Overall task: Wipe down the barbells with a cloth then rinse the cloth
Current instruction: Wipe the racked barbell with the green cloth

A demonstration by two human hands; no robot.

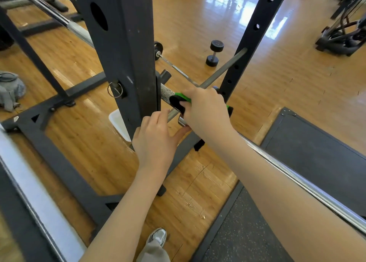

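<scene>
Both hands work at the near side of the black rack upright (122, 54), the landmark here. Right hand (206, 109) grasps a green-and-black cloth (179, 101) pressed around the barbell (297, 180), just right of the upright; left hand (156, 137), fingers relaxed and holding nothing, rests against the upright's lower edge. Judged from this, wiping is under way at the bar's end; rinsing remains. Wooden floor (198, 24) extends beyond the upright, black mat (316, 149) to its right, white tray (118, 121) at its base, dumbbell (214, 53) farther behind.
</scene>
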